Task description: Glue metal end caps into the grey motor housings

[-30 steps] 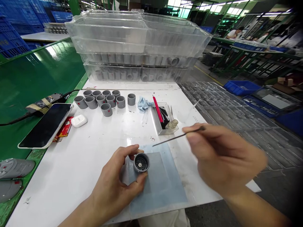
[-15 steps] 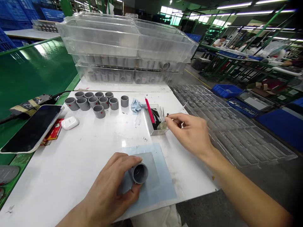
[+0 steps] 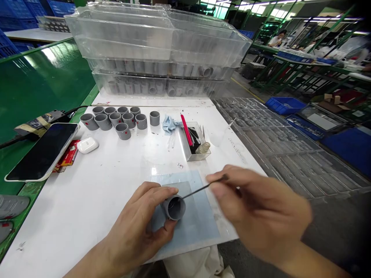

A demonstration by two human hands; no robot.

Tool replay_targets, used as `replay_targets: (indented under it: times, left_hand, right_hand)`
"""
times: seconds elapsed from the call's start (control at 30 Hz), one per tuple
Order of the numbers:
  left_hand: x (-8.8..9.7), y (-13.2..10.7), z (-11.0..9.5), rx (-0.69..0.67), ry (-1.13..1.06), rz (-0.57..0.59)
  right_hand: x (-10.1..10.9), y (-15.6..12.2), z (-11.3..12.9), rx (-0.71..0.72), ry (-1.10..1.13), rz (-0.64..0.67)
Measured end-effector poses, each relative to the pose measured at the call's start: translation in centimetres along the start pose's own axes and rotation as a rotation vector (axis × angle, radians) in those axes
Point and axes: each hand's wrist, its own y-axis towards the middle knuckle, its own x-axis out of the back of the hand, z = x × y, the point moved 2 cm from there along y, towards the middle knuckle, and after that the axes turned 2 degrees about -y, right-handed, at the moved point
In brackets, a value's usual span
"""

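A grey hollow cylinder [image 3: 180,213] lies tilted between the thumb and fingers of my left hand [image 3: 142,224], its opening facing me. Beneath it are a pale blue cloth [image 3: 203,220] and a greyish square sheet [image 3: 185,185]. My right hand [image 3: 255,208], blurred by motion, pinches a thin dark metal pick [image 3: 199,190]. The pick's far tip is at the cylinder's rim; whether it touches I cannot tell. Beyond the hands stands a small clear box [image 3: 194,157] with a red-handled tool [image 3: 186,129], tweezers and a coiled piece in it.
Several grey cylinders [image 3: 123,131] stand at the back left. A phone [image 3: 42,152] and a white earbud case [image 3: 87,145] lie at the left. Stacked clear trays [image 3: 130,38] rise behind; more clear trays [image 3: 290,150] lie at the right. A crumpled blue wipe [image 3: 169,124] is beside the box.
My right hand has come back from the small box towards the cylinder, now with the pick in its fingers. My left hand still holds the cylinder. The view has shifted slightly.
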Motion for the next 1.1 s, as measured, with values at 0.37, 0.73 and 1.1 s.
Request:
replay_targets:
  times: [0.37, 0.73, 1.1]
  left_hand:
    - [-0.2, -0.1, 0.4, -0.030, -0.004, -0.023]
    - [0.0, -0.1, 0.2, -0.005, 0.005, 0.006]
    - [-0.2, -0.2, 0.3, -0.002, 0.012, -0.035]
  right_hand:
    - [-2.4, -1.6, -1.0, -0.043, 0.063, 0.183]
    - [-0.3, -0.8, -0.3, 0.014, 0.015, 0.004]
    - [3.0, 3.5, -5.7, 0.060, -0.295, -0.348]
